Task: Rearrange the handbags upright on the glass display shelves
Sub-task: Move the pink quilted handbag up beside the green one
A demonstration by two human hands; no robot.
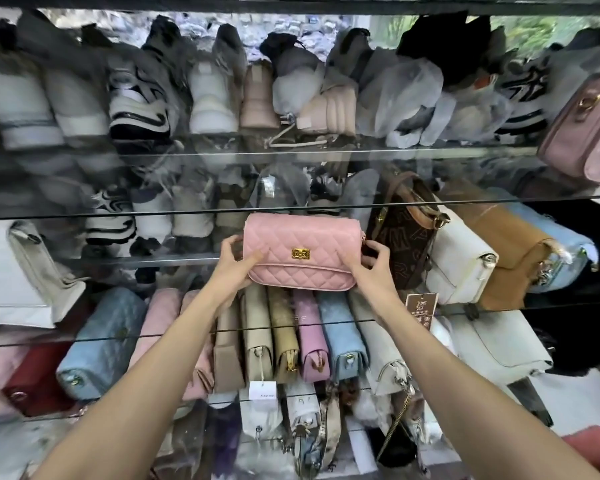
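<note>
A pink quilted handbag (300,252) with a gold clasp stands upright, facing me, at the middle of a glass shelf (118,259). My left hand (238,263) grips its left end, thumb on the front. My right hand (378,263) holds its right end, fingers curled round the side. To its right lean a brown monogram bag (400,233), a white bag (459,258), a tan bag (513,251) and a light blue bag (561,252).
The shelf below carries a packed row of bags standing on end: blue (101,344), beige (257,337), pink (310,336), light blue (342,336). The upper shelf (291,152) holds wrapped bags. White bags (11,275) lie at the left. A pink bag (589,133) sits at the upper right.
</note>
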